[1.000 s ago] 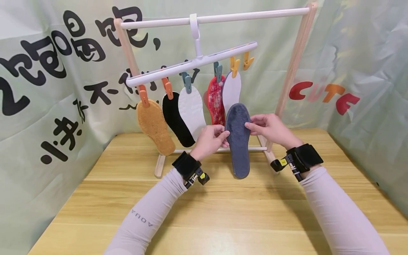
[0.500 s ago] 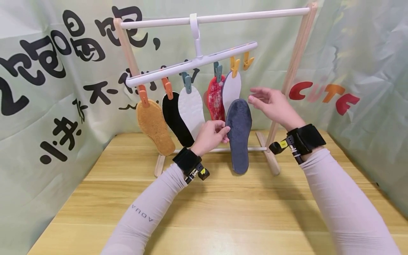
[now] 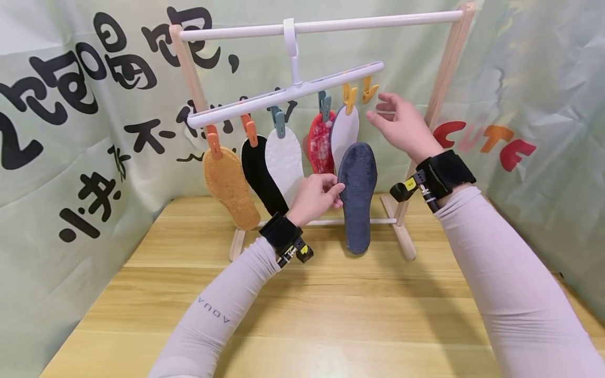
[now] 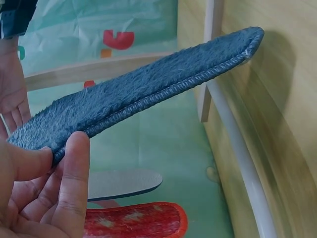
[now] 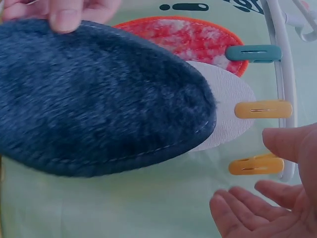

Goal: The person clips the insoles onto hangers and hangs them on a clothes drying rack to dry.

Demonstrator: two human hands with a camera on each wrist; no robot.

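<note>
My left hand (image 3: 317, 196) pinches a fuzzy dark grey-blue insole (image 3: 358, 199) by its left edge, between thumb and fingers, as the left wrist view also shows. The insole hangs upright above the table, wide end up. My right hand (image 3: 402, 123) is raised beside the hanger's right end, fingers spread and holding nothing. Just left of its fingertips is a yellow clip (image 3: 369, 91) with nothing in it; in the right wrist view this clip (image 5: 256, 164) lies close to the thumb and fingers. A second yellow clip (image 3: 350, 100) grips a pale insole (image 3: 344, 128), partly behind the grey-blue one.
A white clip hanger (image 3: 288, 94) hangs tilted from a rod on a wooden rack (image 3: 444, 68). Other clips hold a tan insole (image 3: 229, 184), a black insole (image 3: 259, 173), a white insole (image 3: 284, 160) and a red patterned insole (image 3: 321, 144). Below is the wooden table (image 3: 331, 315).
My right hand has let go of the grey-blue insole's right edge and risen to beside the yellow clip. The left hand keeps its pinch and has lifted the insole slightly.
</note>
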